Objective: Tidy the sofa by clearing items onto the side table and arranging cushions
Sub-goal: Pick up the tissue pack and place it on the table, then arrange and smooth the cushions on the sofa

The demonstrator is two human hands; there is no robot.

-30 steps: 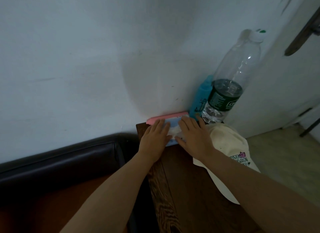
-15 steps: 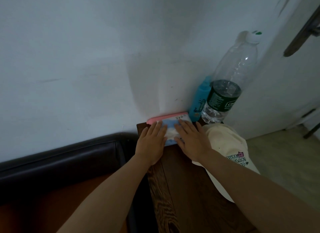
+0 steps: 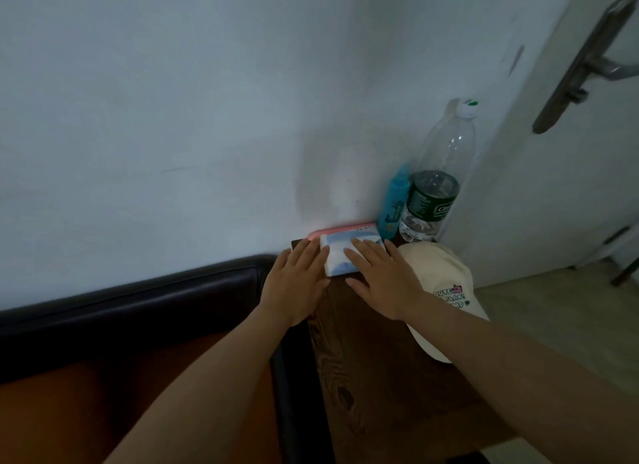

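Clearing looks mostly done: soft crinkly tissue pack (image 3: 340, 256) sits at the back of the wooden side table (image 3: 387, 377), against the wall, with left hand (image 3: 297, 284) and right hand (image 3: 383, 280) laid flat on it, fingers straight, gripping nothing. Right of the pack: cloth cap (image 3: 446, 290), clear plastic bottle (image 3: 435, 187). Cushions not in view, so likely left to do on the leather sofa (image 3: 131, 290).

There is one view only, from a wide-angle camera on the person's head, looking forward and steeply down into a room corner. It sits close: both forearms enter from the bottom edge and reach to mid-frame. The wall (image 3: 173, 100) fills the upper half, the side table (image 3: 380, 377) the lower centre, the sofa (image 3: 121, 325) lower left, and a door (image 3: 570, 170) bends along the right edge.
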